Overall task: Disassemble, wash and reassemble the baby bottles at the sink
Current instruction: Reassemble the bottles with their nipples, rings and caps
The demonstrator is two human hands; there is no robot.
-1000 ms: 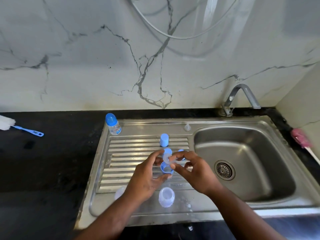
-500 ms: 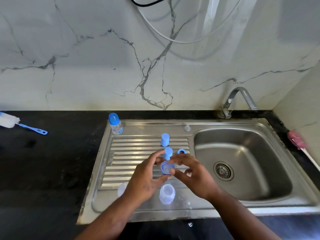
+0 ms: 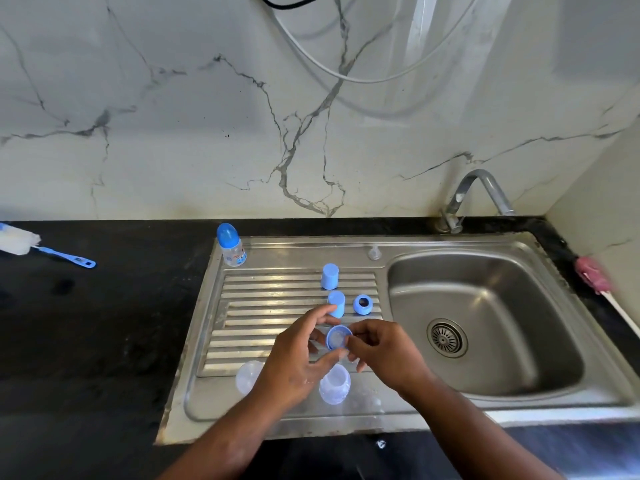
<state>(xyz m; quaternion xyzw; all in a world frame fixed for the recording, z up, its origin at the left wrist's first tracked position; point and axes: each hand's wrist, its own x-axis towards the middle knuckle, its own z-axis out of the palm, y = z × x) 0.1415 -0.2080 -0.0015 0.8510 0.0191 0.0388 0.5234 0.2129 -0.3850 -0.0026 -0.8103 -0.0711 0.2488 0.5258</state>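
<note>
Over the ribbed drainboard point(image 3: 263, 306), my left hand point(image 3: 294, 362) grips a blue screw ring point(image 3: 338, 337) with a clear teat seated in it. My right hand point(image 3: 381, 351) pinches the ring's right edge with its fingertips. Two clear bottle bodies stand mouth-down near the front: one point(image 3: 334, 384) between my wrists, one point(image 3: 246, 375) partly behind my left hand. Two blue caps point(image 3: 329, 276) point(image 3: 336, 303) and a second blue ring point(image 3: 362, 304) stand just beyond my hands. An assembled small bottle with a blue cap point(image 3: 231, 244) is at the drainboard's back left corner.
The steel basin point(image 3: 485, 327) with its drain lies to the right, under a tap point(image 3: 479, 192) at the back. A clear teat point(image 3: 374, 252) stands behind the basin's left corner. A blue-handled bottle brush point(image 3: 38, 247) lies on the black counter far left. A pink brush point(image 3: 599, 275) lies at far right.
The clear teat that my hands held above the blue ring a second ago now sits inside it. Both hands have come lower and closer around the ring.
</note>
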